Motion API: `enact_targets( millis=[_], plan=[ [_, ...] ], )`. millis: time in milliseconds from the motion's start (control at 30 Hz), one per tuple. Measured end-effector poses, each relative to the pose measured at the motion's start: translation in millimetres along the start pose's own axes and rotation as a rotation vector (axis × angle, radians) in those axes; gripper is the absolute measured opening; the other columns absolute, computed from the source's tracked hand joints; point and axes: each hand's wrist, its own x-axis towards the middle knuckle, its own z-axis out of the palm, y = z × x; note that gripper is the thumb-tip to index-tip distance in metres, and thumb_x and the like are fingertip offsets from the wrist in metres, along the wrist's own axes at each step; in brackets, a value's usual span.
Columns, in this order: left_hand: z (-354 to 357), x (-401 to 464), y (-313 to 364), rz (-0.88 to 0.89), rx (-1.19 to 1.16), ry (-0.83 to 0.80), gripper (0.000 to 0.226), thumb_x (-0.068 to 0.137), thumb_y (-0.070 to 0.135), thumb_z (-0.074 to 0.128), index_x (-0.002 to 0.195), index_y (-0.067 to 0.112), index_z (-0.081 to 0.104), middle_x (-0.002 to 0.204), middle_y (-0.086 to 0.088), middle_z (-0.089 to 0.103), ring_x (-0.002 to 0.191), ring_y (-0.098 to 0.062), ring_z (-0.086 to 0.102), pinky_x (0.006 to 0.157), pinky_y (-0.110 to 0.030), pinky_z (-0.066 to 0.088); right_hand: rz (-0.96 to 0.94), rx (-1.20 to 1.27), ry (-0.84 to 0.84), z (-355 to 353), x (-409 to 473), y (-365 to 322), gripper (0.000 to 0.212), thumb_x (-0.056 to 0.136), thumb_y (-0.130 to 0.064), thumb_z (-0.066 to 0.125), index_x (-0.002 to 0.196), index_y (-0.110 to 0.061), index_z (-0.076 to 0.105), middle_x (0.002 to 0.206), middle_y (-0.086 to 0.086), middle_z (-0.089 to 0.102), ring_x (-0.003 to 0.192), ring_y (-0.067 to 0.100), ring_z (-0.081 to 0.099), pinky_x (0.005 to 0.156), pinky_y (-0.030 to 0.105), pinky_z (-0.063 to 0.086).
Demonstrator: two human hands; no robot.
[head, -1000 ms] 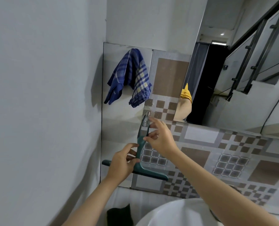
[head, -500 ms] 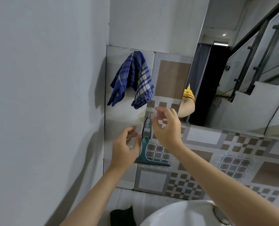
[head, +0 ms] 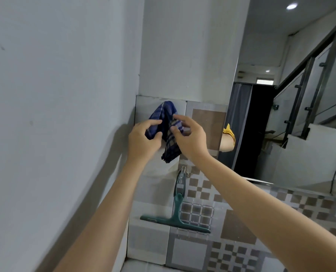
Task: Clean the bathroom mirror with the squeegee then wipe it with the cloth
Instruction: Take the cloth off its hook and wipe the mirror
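— With your fingers up at the hook like that, what have they got?

— While my left hand (head: 143, 139) pinches the blue-and-white checked cotton cloth (head: 168, 132), thumb underneath and fingertips (head: 157, 121) curled over the top fold, my right hand (head: 190, 137) is only half closed on it. Its thumb and forefinger nip the right-hand fold and the other fingers are spread loose above. Neither fist is shut tight; both are gripping fabric and nothing else.

— And the cloth itself?

— Bunched high on the grey-and-brown patterned wall tiles (head: 208, 118), just left of the tall frameless bathroom mirror (head: 281, 114). Its top seems to be caught on a peg, though I cannot see one under the folds.

— The squeegee?

— The green plastic squeegee with the long flat blade (head: 176, 216) hangs below my hands on a small clear wall hook (head: 181, 174), handle up and blade down, well apart from both hands.

— So where does that leave the job?

— I'd judge the squeegee pass finished, since the tool is hung up. The wiping hasn't begun: the cloth is not yet on the glass.
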Motion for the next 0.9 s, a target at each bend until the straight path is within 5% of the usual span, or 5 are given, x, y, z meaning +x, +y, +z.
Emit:
enact_targets(
  millis=[233, 400, 533, 667, 900],
  plan=[
    [-4, 13, 7, 0.000, -0.092, 0.061, 0.042, 0.075, -0.012, 0.057, 0.108, 0.012, 0.068, 0.101, 0.003, 0.066, 0.098, -0.014, 0.063, 0.081, -0.006, 0.045, -0.008, 0.085, -0.063, -6, 16, -13, 0.036, 0.084, -0.009, 0.068, 0.116, -0.027, 0.064, 0.104, -0.005, 0.065, 0.067, 0.008, 0.060, 0.074, 0.031, 0.059],
    [-24, 5, 37, 0.061, -0.262, 0.043, 0.047, 0.078, -0.015, 0.054, 0.109, 0.018, 0.065, 0.105, 0.012, 0.064, 0.094, 0.007, 0.059, 0.077, -0.004, 0.043, -0.003, 0.261, -0.025, -23, 14, -42, 0.018, 0.084, -0.017, 0.071, 0.100, -0.025, 0.068, 0.090, -0.003, 0.069, 0.080, 0.012, 0.067, 0.074, 0.027, 0.058],
    [-40, -4, 57, 0.082, -0.389, -0.058, 0.049, 0.082, -0.013, 0.051, 0.109, 0.026, 0.063, 0.113, 0.009, 0.064, 0.106, -0.004, 0.059, 0.087, -0.015, 0.048, 0.069, 0.437, -0.089, -49, 2, -66, 0.008, 0.084, -0.014, 0.071, 0.089, -0.014, 0.065, 0.076, 0.003, 0.066, 0.074, 0.021, 0.064, 0.078, 0.039, 0.056],
    [-43, -15, 72, 0.040, -0.448, -0.162, 0.048, 0.087, -0.008, 0.047, 0.114, 0.029, 0.062, 0.118, 0.002, 0.064, 0.111, -0.013, 0.058, 0.094, -0.032, 0.050, 0.144, 0.589, -0.292, -80, -18, -78, 0.019, 0.088, -0.010, 0.065, 0.105, -0.018, 0.059, 0.079, 0.004, 0.070, 0.076, 0.024, 0.067, 0.071, 0.041, 0.057],
    [-36, -44, 118, -0.076, -0.636, -0.358, 0.037, 0.094, -0.001, 0.043, 0.114, 0.024, 0.061, 0.111, -0.004, 0.068, 0.103, -0.019, 0.064, 0.085, -0.032, 0.054, 0.097, 0.642, -0.222, -125, -54, -93, 0.028, 0.083, 0.002, 0.066, 0.100, -0.019, 0.064, 0.090, 0.004, 0.068, 0.077, 0.016, 0.068, 0.066, 0.026, 0.056]
  ],
)
